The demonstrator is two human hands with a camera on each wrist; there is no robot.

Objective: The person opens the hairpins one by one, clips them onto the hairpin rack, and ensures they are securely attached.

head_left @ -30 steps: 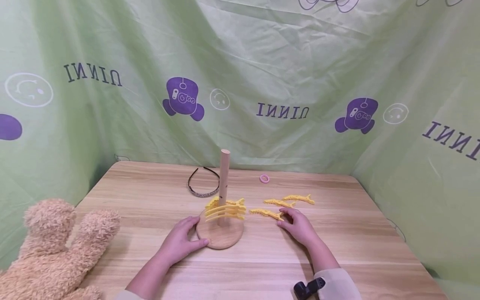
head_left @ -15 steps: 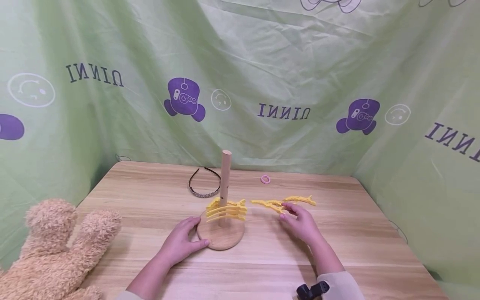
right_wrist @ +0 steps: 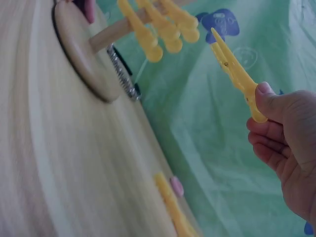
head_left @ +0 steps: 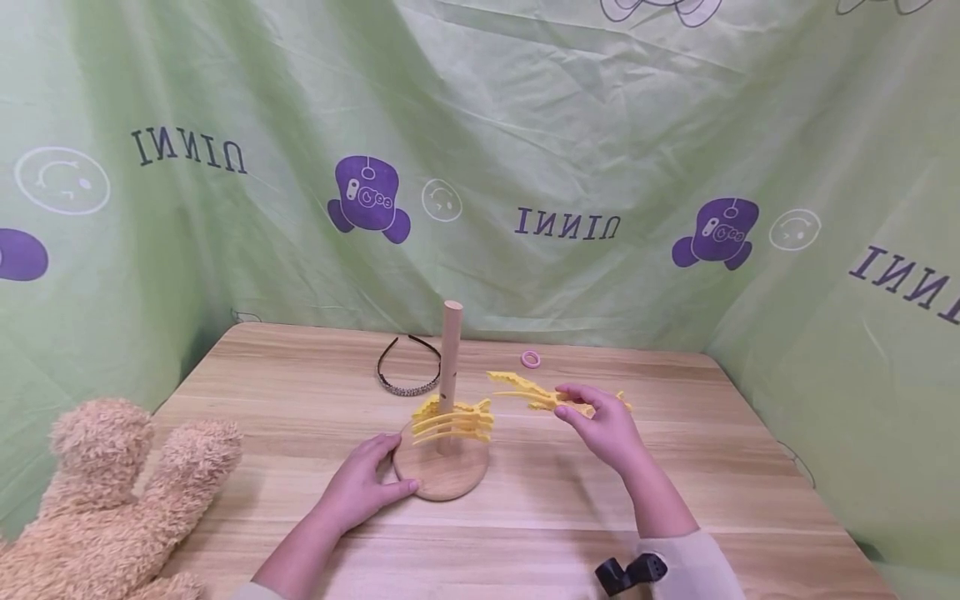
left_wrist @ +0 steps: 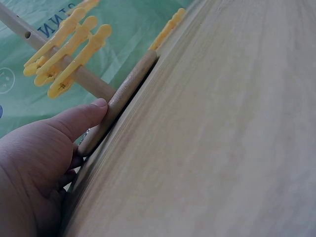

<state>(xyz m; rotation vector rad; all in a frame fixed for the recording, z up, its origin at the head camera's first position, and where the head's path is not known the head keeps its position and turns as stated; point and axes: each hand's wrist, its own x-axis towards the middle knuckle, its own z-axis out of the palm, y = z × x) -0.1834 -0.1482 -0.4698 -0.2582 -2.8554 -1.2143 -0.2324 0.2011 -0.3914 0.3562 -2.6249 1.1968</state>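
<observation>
My left hand (head_left: 367, 479) grips the round base (head_left: 442, 475) of a wooden stand, thumb on top of its rim and fingers around the edge, as the left wrist view shows. Several yellow hair clips (head_left: 453, 423) are clipped one above another on the stand's upright post (head_left: 450, 350). To the right of them, my right hand (head_left: 603, 429) pinches another yellow alligator hair clip (right_wrist: 237, 74) by its tail, thumb against fingers. That clip is raised off the table, its two prongs spread and pointing left toward the post. The hand partly hides loose yellow clips behind it.
A black headband (head_left: 408, 389) with a beaded band lies behind the stand, and a pink ring (head_left: 531, 359) near the table's back edge. On the left sits a fluffy tan plush toy (head_left: 112, 500). A green printed cloth (head_left: 480, 167) encloses the table's back and sides.
My right hand has picked a yellow hair clip up from the table, raised it, and its prongs have spread. The left hand has stayed on the base.
</observation>
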